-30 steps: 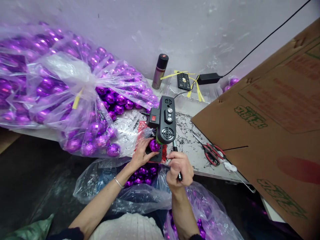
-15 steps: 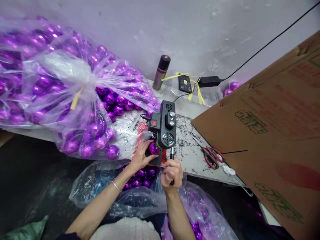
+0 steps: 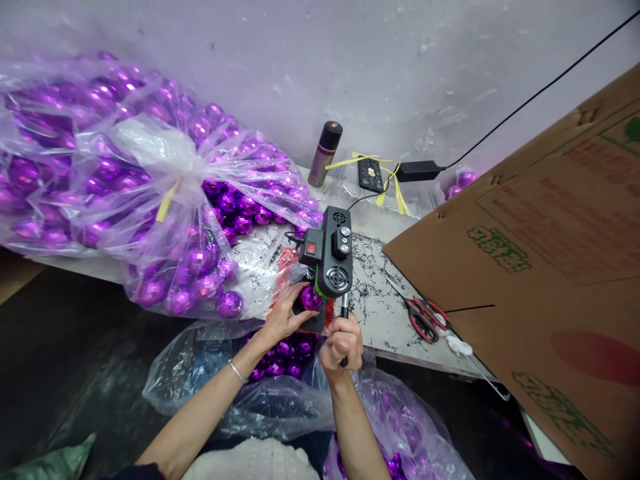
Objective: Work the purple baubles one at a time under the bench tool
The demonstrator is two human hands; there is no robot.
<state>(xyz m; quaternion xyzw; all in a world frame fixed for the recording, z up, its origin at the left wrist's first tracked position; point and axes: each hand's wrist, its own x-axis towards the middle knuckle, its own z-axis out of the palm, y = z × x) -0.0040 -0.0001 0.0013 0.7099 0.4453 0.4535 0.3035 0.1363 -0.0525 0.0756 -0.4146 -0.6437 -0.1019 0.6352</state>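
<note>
**Hands Steady a Shiny Ball at a Black Press**

A person's left hand (image 3: 286,315), with a silver bracelet (image 3: 237,371) at the wrist, holds a faceted purple ball (image 3: 311,297) at the near end of a black press (image 3: 335,253), thumb and forefinger clamped on either side of it. The right hand (image 3: 343,343) grips the press's handle (image 3: 345,308), its fingers closed around the dark grip. The ball sits over a dark base plate (image 3: 314,323), beside the press's round lower vent.

The press, with a red switch (image 3: 311,248) on its side box, stands on a pale desk (image 3: 373,327) strewn with black scraps. To its left, a large tied plastic bag (image 3: 150,150) bulges with more purple balls; an open bag (image 3: 173,373) below the desk's edge holds others. Behind stand a dark-capped can (image 3: 325,153), a flat black device (image 3: 370,174) with yellow ribbon (image 3: 400,199) about it, and a black power adapter (image 3: 419,171). At right, red-handled scissors (image 3: 425,319) lie next to a printed cardboard box (image 3: 540,253).
</note>
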